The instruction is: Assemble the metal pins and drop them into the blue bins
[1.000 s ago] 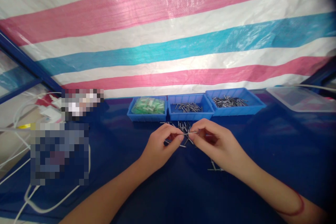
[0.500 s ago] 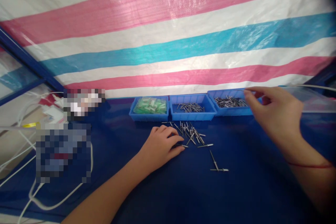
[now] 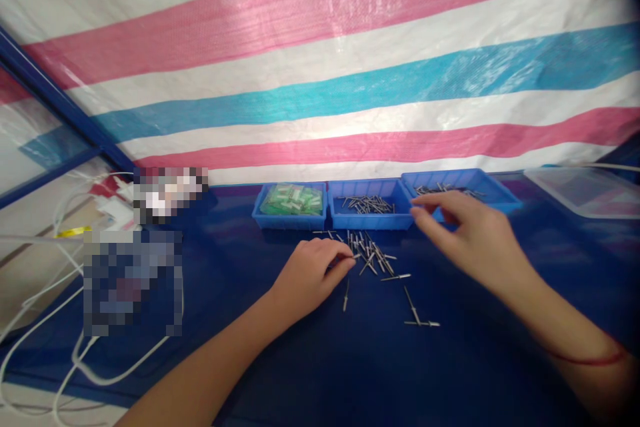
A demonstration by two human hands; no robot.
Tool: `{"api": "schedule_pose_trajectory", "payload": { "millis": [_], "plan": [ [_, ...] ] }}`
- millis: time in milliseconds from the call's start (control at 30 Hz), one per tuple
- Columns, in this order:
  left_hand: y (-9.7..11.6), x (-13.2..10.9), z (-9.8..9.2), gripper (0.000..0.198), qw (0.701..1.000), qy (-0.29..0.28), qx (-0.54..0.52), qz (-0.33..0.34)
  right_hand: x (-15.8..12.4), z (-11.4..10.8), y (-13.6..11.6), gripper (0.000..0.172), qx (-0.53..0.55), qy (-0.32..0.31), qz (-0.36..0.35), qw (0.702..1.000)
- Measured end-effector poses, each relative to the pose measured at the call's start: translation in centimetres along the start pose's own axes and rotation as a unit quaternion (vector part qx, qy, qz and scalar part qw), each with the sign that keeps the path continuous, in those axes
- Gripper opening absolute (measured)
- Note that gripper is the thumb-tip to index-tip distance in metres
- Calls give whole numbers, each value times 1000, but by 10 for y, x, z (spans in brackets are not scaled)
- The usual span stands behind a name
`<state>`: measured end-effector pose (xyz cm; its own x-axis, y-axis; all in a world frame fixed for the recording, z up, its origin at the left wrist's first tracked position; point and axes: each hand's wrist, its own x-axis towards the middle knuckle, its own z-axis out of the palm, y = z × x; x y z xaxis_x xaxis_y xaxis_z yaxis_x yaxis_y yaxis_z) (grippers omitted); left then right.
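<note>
My left hand (image 3: pixel 313 273) is low over the table, thumb and forefinger pinched together on what looks like a blind rivet (image 3: pixel 357 256), mostly hidden by the fingertips. Beside the fingers lies a loose pile of blind rivets (image 3: pixel 371 255). Single rivets lie nearer to me, one of them (image 3: pixel 346 295) just below the left thumb. My right hand (image 3: pixel 470 233) hovers in front of the right blue bin (image 3: pixel 493 188), thumb and forefinger apart with nothing visible between them. That bin and the middle blue bin (image 3: pixel 370 221) both hold rivets.
A left blue bin (image 3: pixel 290 221) holds green-and-white packets (image 3: pixel 295 199). Behind the bins hangs a striped plastic sheet (image 3: pixel 320 100). A clear plastic lid (image 3: pixel 575 193) lies at the far right. White cables (image 3: pixel 115 380) and blurred-out items are on the left.
My right hand has moved left and down from the right bin. My left thumb and forefinger have closed, and a rivet now lies below them.
</note>
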<state>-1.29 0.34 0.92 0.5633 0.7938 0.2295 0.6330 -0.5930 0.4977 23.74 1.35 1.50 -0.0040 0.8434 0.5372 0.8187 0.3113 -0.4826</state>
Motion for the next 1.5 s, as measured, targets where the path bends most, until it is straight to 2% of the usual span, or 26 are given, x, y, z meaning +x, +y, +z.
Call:
{"api": "schedule_pose_trajectory", "payload": {
  "millis": [67,167,333,500,600,833,1000,1167,1300,1500],
  "plan": [
    [3,0,0,16,997,29,-69,-32,-10,10,-24,25,102,-99,-36,989],
    [7,-1,1,15,985,53,-153,-53,-24,21,-48,23,204,-161,-17,966],
    [14,-3,3,13,975,65,-203,-67,-31,26,-56,22,278,-161,56,945],
    [14,-3,5,12,965,50,-242,-87,-31,28,-53,21,317,-159,91,930],
    [10,-2,6,15,954,61,-272,-113,-32,30,-51,20,326,-152,105,927],
    [3,-2,10,18,919,137,-344,-133,-36,34,-56,16,310,-200,100,924],
    [7,0,10,18,896,122,-406,-135,-37,33,-62,19,330,-227,85,912],
    [9,2,9,14,874,101,-452,-149,-35,31,-63,21,358,-234,110,897],
    [10,2,8,12,875,92,-454,-142,-36,33,-62,19,376,-235,125,888],
    [8,0,6,13,896,91,-416,-129,-39,39,-56,18,392,-191,135,890]
  ]
}}
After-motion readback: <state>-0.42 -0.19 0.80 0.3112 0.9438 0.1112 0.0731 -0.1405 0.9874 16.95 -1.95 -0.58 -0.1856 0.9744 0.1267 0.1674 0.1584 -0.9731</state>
